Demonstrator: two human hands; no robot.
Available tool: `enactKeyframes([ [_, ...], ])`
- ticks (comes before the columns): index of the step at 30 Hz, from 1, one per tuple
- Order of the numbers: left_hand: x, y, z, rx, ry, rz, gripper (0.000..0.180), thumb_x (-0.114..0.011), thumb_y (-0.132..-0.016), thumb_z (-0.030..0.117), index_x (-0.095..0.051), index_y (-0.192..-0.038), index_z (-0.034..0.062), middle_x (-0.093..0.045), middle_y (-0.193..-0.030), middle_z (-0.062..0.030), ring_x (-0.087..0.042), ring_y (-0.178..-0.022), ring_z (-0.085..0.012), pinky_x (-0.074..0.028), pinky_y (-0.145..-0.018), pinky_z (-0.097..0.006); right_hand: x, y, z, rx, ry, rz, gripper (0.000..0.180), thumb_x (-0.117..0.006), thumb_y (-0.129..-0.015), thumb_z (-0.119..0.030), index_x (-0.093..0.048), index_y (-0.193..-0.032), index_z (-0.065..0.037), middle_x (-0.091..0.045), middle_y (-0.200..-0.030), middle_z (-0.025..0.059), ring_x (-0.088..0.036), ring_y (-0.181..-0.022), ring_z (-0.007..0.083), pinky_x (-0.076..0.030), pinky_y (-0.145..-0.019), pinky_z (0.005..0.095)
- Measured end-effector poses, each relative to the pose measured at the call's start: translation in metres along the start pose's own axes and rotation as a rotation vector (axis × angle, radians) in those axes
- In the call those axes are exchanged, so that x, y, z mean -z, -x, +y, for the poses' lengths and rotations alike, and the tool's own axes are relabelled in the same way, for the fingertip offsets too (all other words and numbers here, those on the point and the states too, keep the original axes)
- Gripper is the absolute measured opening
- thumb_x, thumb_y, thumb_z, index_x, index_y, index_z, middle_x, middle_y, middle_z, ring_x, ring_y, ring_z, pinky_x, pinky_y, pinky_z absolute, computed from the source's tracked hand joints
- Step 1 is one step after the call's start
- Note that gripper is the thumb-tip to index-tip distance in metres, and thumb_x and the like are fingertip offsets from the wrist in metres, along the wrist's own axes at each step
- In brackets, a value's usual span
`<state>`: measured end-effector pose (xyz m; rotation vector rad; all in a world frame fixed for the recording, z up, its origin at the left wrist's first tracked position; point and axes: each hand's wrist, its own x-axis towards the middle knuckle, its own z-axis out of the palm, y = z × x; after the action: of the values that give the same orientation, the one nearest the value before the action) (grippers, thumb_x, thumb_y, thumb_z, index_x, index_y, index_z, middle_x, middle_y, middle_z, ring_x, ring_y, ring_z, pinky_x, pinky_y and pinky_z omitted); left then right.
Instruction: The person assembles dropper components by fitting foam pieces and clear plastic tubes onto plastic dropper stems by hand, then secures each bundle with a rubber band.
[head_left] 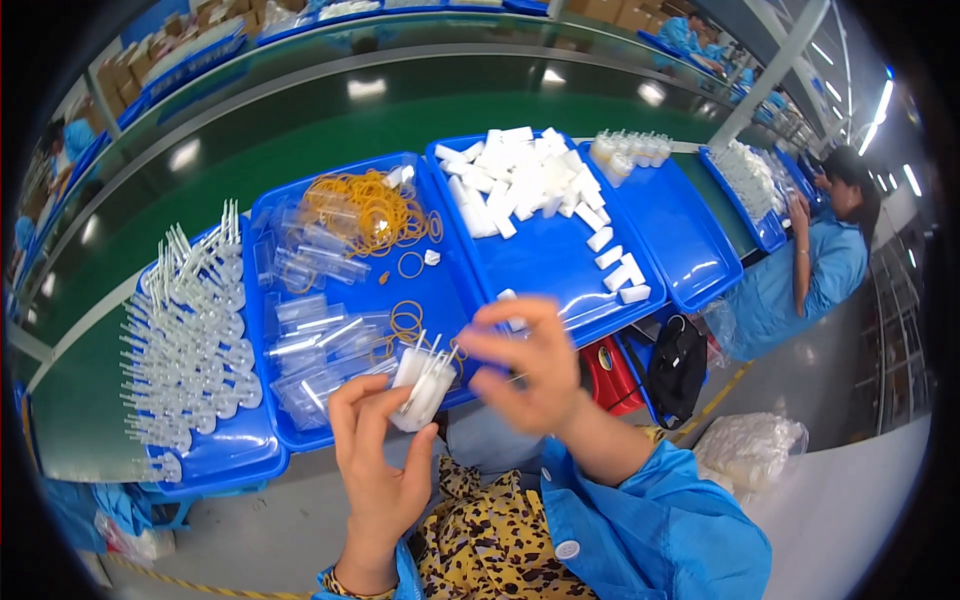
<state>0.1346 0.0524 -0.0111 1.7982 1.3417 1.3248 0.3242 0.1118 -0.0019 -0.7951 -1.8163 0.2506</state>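
Observation:
My left hand [380, 450] holds a small bundle of white plastic pieces with thin straws [424, 385] sticking up from it. My right hand [530, 365] hovers just to the right of the bundle, fingers spread and blurred, with what looks like a thin rubber band stretched on them. Both hands are above the near edge of a blue tray [445, 290] that carries clear plastic sleeves [315, 340] and a heap of tan rubber bands [370, 210].
A blue tray at the left holds several clear straw-topped parts [190, 340]. Another tray [560, 260] holds white blocks [520, 180]. A green conveyor belt [300, 120] runs behind. A seated person in blue [815, 265] works at the right. A black bag [678, 365] hangs below.

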Motion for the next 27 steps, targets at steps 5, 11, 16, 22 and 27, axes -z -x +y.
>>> enactKeyframes([
  [5, 0.001, -0.001, 0.001, 0.101, 0.346, 0.008, 0.031, -0.065, -0.08, -0.004, -0.057, -0.11, -0.0023, -0.047, -0.125, -0.0176, -0.058, -0.105, -0.024, -0.055, -0.084, -0.035, 0.095, -0.012, 0.082, -0.247, 0.688, -0.009, 0.03, -0.063, -0.071, 0.002, -0.066, -0.1, -0.005, -0.062, -0.107, 0.0132, -0.057, -0.101, 0.0305, -0.044, -0.09, 0.0369],
  [11, -0.003, -0.004, -0.004, 0.094, 0.421, -0.009, 0.019, -0.058, -0.088, -0.004, -0.06, -0.107, -0.0047, -0.054, -0.12, -0.0169, -0.06, -0.099, -0.0177, -0.052, -0.077, -0.027, 0.126, 0.005, 0.13, -0.422, 0.912, -0.267, 0.021, -0.066, -0.071, -0.001, -0.067, -0.091, -0.006, -0.064, -0.091, 0.0111, -0.06, -0.09, 0.0318, -0.047, -0.08, 0.0414],
  [16, -0.007, -0.005, -0.008, 0.11, 0.423, 0.072, 0.013, -0.061, -0.087, -0.001, -0.064, -0.1, -0.0019, -0.057, -0.118, -0.0166, -0.061, -0.094, -0.0168, -0.05, -0.074, -0.025, 0.091, -0.004, 0.093, -0.368, 0.363, -0.039, 0.014, -0.064, -0.082, -0.003, -0.069, -0.095, -0.004, -0.06, -0.091, 0.0084, -0.059, -0.079, 0.0199, -0.045, -0.068, 0.0278],
  [22, -0.006, -0.005, -0.006, -0.022, 0.11, 0.163, 0.011, -0.065, -0.082, -0.001, -0.067, -0.093, -0.0008, -0.06, -0.111, -0.0168, -0.064, -0.09, -0.0244, -0.05, -0.077, -0.032, 0.014, 0.006, 0.01, -0.56, -0.761, 0.0, 0.029, -0.058, -0.089, 0.0, -0.051, -0.116, 0.004, -0.059, -0.102, 0.0105, -0.055, -0.081, 0.0094, -0.044, -0.069, 0.0202],
  [27, -0.004, -0.004, -0.007, -0.051, 0.054, 0.151, 0.011, -0.066, -0.082, -0.002, -0.067, -0.093, -0.0023, -0.06, -0.111, -0.0175, -0.061, -0.097, -0.0231, -0.049, -0.079, -0.029, -0.006, 0.011, 0.0, -0.532, -1.001, 0.043, 0.022, -0.059, -0.09, -0.001, -0.044, -0.107, -0.001, -0.06, -0.101, 0.0159, -0.054, -0.077, 0.0084, -0.044, -0.064, 0.019],
])
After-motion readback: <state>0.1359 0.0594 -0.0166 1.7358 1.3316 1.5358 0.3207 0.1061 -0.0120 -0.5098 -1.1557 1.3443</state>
